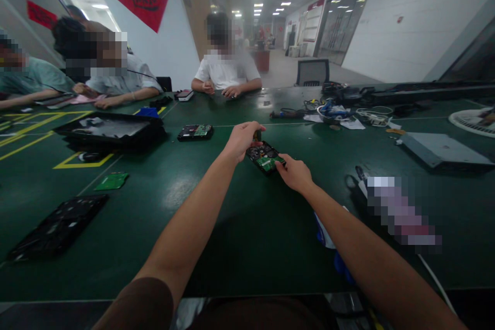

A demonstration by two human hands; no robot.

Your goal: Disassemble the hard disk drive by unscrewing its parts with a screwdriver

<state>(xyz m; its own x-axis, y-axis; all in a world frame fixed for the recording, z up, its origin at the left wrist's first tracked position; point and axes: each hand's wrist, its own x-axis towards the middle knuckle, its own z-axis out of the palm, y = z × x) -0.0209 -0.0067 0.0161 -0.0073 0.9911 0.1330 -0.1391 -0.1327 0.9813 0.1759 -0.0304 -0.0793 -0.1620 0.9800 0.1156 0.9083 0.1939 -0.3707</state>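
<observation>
In the middle of the table, a hard drive (266, 158) lies tilted, with a green circuit board on its near part and dark metal on its far part. My right hand (296, 171) grips its right edge between thumb and fingers. At its far left end my left hand (243, 142) is closed, index finger stretched over the drive and thumb below. Between those fingers shows a small brownish-green piece, too small to name. Farther left lies another hard drive (195, 132) with a green board on top.
On the left are black trays (112, 131), a loose green circuit board (112, 181) and a flat black casing (58, 227). Cables (334, 110), a grey metal box (444, 149) and a white fan grille (474, 122) lie right. A person (228, 69) sits opposite; others sit left.
</observation>
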